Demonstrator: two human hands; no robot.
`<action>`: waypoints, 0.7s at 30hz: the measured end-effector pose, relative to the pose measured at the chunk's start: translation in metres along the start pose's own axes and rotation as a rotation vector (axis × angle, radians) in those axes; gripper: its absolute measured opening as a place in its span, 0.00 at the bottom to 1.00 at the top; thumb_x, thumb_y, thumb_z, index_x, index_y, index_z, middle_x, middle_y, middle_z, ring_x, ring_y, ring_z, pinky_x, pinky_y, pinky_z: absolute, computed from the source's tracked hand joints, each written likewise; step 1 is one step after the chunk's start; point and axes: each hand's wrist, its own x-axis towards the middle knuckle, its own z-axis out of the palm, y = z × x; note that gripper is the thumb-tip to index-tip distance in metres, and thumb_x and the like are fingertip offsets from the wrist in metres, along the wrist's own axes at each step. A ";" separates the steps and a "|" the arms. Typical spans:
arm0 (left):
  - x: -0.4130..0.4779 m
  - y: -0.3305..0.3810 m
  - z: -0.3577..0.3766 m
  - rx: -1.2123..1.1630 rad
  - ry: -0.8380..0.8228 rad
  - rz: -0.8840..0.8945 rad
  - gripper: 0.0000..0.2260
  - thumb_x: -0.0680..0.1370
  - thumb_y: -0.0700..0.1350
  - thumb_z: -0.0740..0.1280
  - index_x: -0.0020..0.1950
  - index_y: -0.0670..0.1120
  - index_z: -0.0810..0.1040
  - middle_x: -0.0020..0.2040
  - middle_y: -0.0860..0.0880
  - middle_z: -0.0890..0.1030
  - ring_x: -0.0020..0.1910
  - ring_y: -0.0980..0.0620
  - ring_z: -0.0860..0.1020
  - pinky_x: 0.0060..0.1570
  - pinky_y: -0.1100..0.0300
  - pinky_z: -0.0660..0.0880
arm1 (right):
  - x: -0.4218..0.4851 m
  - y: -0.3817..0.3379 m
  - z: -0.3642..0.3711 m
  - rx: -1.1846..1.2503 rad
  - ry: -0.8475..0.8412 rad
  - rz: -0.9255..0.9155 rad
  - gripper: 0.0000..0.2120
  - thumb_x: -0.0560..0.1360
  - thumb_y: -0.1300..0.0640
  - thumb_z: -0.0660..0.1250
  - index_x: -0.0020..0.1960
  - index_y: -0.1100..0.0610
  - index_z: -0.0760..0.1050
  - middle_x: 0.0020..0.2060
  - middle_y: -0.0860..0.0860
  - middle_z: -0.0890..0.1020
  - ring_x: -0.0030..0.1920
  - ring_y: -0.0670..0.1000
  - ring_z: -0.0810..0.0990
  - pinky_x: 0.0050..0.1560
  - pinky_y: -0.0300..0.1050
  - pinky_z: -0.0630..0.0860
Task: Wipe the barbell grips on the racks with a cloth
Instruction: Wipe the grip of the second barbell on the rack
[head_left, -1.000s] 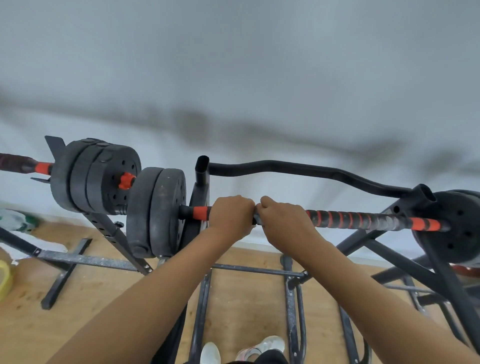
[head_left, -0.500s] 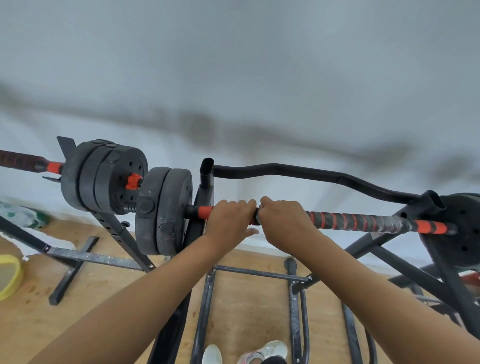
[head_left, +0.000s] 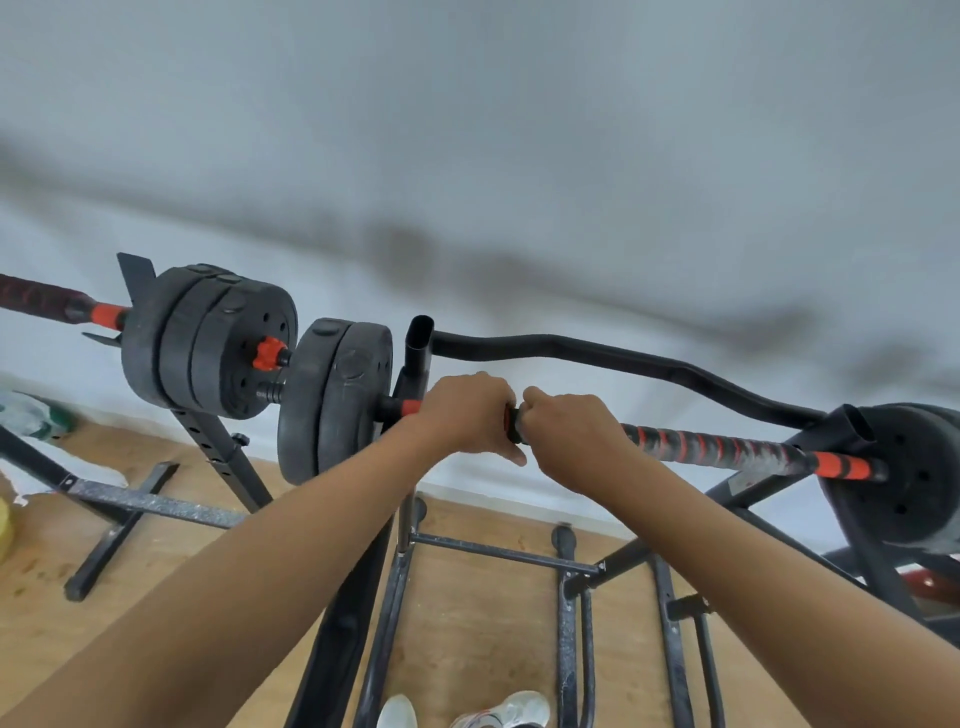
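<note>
Centrally, barbell (head_left: 779, 455): lies across a black rack, sloping from lower right up toward the left.
grip (head_left: 691, 442): the barbell's middle length, wound in red and black spiral tape, with a solid red band at each end.
left hand (head_left: 467, 415): fingers curled over the top of the grip and closed round it, knuckles up, right beside the barbell's left red band.
right hand (head_left: 571, 436): wrapped round the grip in the same way, just right of the left hand; a short dark piece of the barbell shows between the two.
weight plates (head_left: 332, 400): two black discs on the barbell's left end, just past the left hand.
right plate (head_left: 904, 467): a black disc on the barbell's far right end.
rack upright (head_left: 418, 343): an open-topped black tube standing just behind the barbell beside the left hand; crossbars and legs spread out below the barbell.
curl bar (head_left: 623, 358): black and wavy, behind and above the barbell.
second barbell (head_left: 52, 301): left of the barbell on its own stand, carrying black plates (head_left: 208, 338) and a red collar (head_left: 267, 353); its end comes close to the weight plates.
floor (head_left: 467, 623): wood, beneath the barbell.
shoes (head_left: 498, 712): white, below the barbell at the bottom edge.
</note>
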 end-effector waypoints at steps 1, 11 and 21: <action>-0.009 0.002 0.011 0.110 0.158 0.002 0.22 0.70 0.70 0.73 0.42 0.52 0.77 0.34 0.55 0.78 0.33 0.52 0.77 0.38 0.56 0.75 | 0.002 0.000 -0.001 -0.003 0.002 0.009 0.11 0.80 0.60 0.65 0.61 0.57 0.78 0.48 0.51 0.71 0.32 0.50 0.71 0.37 0.45 0.73; 0.002 0.015 0.005 0.139 0.087 -0.109 0.08 0.75 0.49 0.67 0.37 0.49 0.73 0.32 0.52 0.76 0.29 0.52 0.72 0.34 0.58 0.68 | 0.001 -0.005 0.004 0.047 0.021 0.075 0.13 0.80 0.64 0.62 0.64 0.59 0.76 0.53 0.53 0.73 0.34 0.51 0.72 0.37 0.46 0.70; -0.004 0.000 0.023 0.196 0.272 0.013 0.24 0.72 0.70 0.72 0.48 0.51 0.73 0.40 0.54 0.79 0.36 0.51 0.75 0.40 0.56 0.71 | 0.011 -0.002 0.001 0.015 -0.014 0.067 0.13 0.80 0.61 0.64 0.64 0.57 0.76 0.52 0.52 0.73 0.31 0.49 0.67 0.37 0.46 0.69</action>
